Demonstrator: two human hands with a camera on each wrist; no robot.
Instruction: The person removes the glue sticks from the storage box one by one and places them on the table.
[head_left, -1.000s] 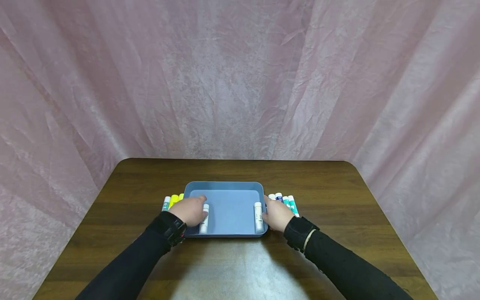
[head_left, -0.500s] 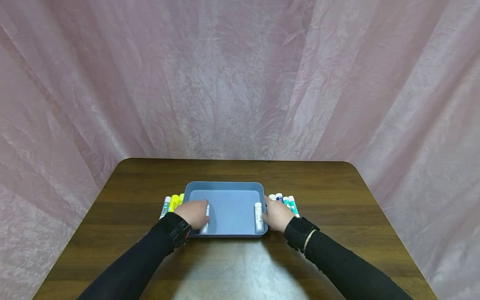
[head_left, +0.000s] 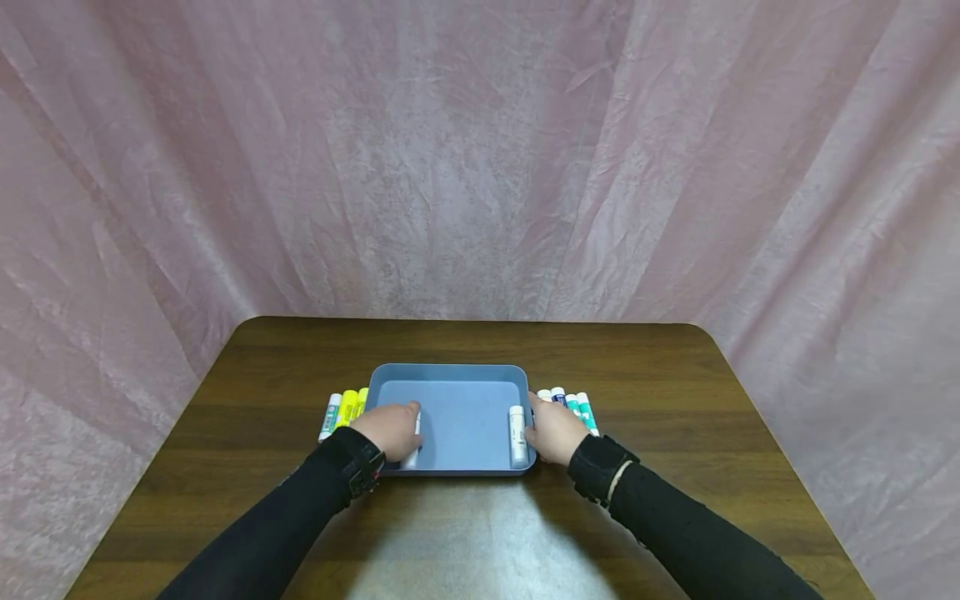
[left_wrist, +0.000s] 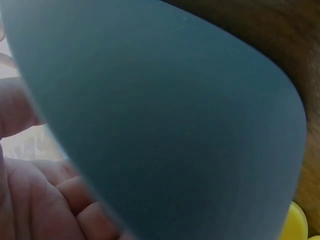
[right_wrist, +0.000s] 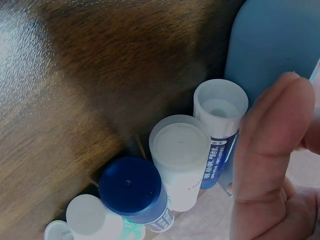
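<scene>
A shallow blue-grey tray [head_left: 471, 417] stands on the wooden table. My left hand [head_left: 392, 429] reaches over its left wall, fingers and thumb bent about a white glue stick [head_left: 410, 460] lying inside; the hand covers most of it. In the left wrist view the tray wall [left_wrist: 165, 120] hides much of that hand [left_wrist: 45, 200]. A second white glue stick [head_left: 518, 437] lies inside along the right wall. Beside it my right hand [head_left: 557, 429] rests at the tray's right rim, one finger [right_wrist: 272, 145] fairly straight in the right wrist view.
Left of the tray lie a white-and-teal tube [head_left: 330, 417] and yellow tubes [head_left: 348, 407]. Several glue sticks stand in a row outside the right wall, among them one with a navy end [right_wrist: 131, 185] and teal-labelled ones [head_left: 585, 408]. A pink curtain [head_left: 480, 167] hangs behind the table.
My left hand has shifted slightly right and toward me, so it now covers more of the left glue stick. The right hand and tray have stayed put.
</scene>
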